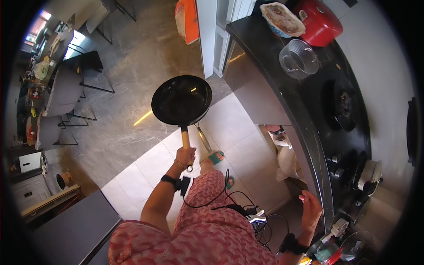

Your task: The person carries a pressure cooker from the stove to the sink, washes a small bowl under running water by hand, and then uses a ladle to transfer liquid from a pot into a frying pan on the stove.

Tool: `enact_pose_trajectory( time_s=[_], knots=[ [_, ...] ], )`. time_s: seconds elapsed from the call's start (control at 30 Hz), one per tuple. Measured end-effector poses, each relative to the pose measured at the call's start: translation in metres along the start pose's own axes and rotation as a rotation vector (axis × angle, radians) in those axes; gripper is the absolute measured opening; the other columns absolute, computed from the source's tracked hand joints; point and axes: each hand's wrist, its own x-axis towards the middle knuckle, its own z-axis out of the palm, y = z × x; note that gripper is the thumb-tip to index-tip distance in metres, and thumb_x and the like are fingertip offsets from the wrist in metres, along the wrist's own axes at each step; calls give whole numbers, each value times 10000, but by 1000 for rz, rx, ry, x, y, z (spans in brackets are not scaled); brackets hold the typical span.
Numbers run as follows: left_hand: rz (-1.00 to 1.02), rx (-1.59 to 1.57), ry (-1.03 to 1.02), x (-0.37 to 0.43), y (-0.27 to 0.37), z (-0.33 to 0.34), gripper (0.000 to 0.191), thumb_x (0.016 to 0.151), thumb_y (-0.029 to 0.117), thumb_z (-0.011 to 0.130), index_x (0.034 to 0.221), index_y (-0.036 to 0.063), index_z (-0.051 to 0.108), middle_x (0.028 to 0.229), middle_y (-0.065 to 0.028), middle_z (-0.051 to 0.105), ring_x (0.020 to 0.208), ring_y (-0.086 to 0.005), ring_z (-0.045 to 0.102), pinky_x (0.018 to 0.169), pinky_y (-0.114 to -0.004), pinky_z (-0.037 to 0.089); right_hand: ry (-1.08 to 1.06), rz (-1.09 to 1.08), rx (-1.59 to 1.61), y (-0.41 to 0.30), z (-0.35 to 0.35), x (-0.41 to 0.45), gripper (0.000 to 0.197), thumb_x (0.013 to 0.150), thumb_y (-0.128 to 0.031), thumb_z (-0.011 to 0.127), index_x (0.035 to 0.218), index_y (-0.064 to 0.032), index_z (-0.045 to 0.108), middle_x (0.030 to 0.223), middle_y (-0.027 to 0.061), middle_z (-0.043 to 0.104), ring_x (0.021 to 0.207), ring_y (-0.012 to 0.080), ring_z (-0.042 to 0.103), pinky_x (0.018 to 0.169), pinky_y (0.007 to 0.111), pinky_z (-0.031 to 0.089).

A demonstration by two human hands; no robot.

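My left hand (185, 156) grips the wooden handle of a black frying pan (181, 100), held out over the floor with its inside facing up. Part of a second metal handle (203, 138) shows below the pan; what it belongs to is hidden behind the pan. My right hand (311, 207) is raised beside the front edge of the black countertop (298, 109), its fingers partly bent, with nothing seen in it. Both wrists wear black straps, and a cable runs from the left one.
On the counter are a red appliance (323, 23), a lined baking dish (281, 20), a clear container (298, 59), a gas burner (344, 104) and a pot (369, 175). A cupboard below stands open, a bag (289, 162) inside. Chairs (64, 91) line a table at left. Loose cables hang at my waist.
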Motion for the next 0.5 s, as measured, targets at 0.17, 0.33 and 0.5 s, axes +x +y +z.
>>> enact_pose_trajectory(
  time_s=[0.17,0.33,0.5],
  knots=[
    [74,219,-91,-105,34,-41,151,771,74,630,732,80,484,550,4,457,411,-90,438,350,-227,335,-3,-91,137,22,-16,-10,155,880,-34,528,996,36,604,864,67,625,790,119,585,710,218,440],
    [141,407,-204,-211,58,-39,192,807,75,613,698,88,456,522,2,454,374,-80,407,328,-231,311,-29,-147,192,47,-38,-19,162,878,-36,520,994,44,601,858,82,630,780,127,595,688,219,442],
    [97,385,-312,-319,61,4,133,795,31,628,757,53,502,535,1,473,386,-87,446,333,-226,337,38,-152,316,83,-72,-44,155,874,-23,528,993,45,600,871,87,632,837,145,618,731,226,464]
  ],
)
